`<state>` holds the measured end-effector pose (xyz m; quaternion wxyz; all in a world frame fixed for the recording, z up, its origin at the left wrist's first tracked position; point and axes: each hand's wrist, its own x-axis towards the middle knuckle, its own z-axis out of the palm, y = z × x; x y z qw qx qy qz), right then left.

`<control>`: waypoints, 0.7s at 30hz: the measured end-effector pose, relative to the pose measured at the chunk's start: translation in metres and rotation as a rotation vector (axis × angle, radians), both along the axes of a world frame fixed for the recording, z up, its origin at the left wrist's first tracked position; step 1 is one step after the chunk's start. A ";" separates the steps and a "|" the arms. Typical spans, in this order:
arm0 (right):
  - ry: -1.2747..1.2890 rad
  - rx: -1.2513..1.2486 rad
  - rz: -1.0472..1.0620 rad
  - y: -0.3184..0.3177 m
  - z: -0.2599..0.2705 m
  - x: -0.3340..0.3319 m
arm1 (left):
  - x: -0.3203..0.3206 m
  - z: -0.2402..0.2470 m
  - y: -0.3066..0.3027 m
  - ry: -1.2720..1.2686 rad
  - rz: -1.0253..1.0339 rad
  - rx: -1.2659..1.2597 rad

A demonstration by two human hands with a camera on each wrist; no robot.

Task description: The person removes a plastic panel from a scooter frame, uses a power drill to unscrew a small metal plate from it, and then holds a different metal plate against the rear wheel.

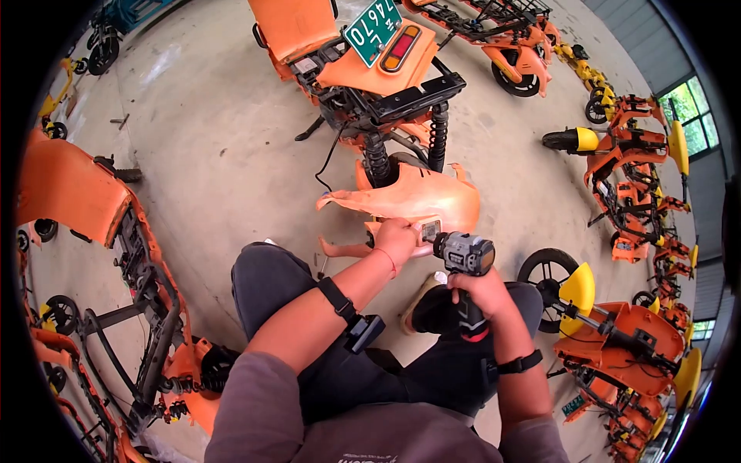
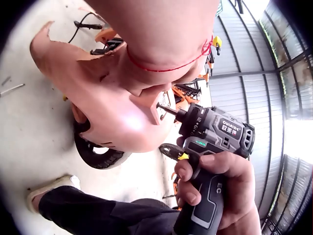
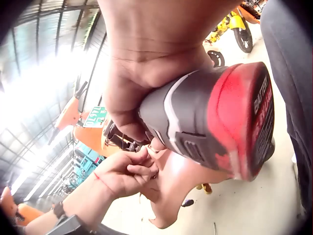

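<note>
Head view has an orange scooter (image 1: 417, 68) before the person, an orange panel (image 1: 440, 197) at its rear wheel (image 2: 100, 155). One power drill (image 1: 467, 255) is gripped by the right hand (image 1: 485, 295); the left hand (image 1: 395, 241) touches the panel, fingers bent, whether pinching anything I cannot tell, beside a rectangular patch (image 1: 431, 228) facing the slim bit (image 2: 168, 109).

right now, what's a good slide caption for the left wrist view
Right grip holding a grey-and-black power drill, its bit pointed at an orange panel.
</note>
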<state>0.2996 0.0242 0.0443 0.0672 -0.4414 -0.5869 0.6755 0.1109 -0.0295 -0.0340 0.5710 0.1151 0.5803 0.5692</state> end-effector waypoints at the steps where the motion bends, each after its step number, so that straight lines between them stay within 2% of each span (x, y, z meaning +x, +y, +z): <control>1: -0.014 -0.041 -0.065 -0.007 0.001 -0.002 | 0.000 0.004 0.000 -0.007 0.004 0.002; 4: 0.007 -0.159 -0.161 -0.014 0.003 -0.002 | 0.003 0.012 -0.004 0.004 0.005 -0.030; 6: -0.006 -0.107 -0.141 -0.018 0.001 -0.006 | 0.004 0.013 -0.003 0.042 0.046 -0.030; 8: -0.062 0.110 -0.086 -0.025 -0.003 -0.011 | 0.004 0.014 -0.003 0.023 0.042 -0.049; 13: -0.036 0.018 -0.110 -0.023 0.005 -0.012 | 0.002 0.007 0.000 0.015 0.030 -0.064; 15: -0.001 -0.128 -0.187 -0.025 0.010 -0.012 | 0.003 0.005 -0.001 0.012 0.031 -0.044; 21: -0.001 -0.054 -0.169 -0.030 0.006 -0.012 | 0.002 0.012 -0.004 0.039 0.032 -0.025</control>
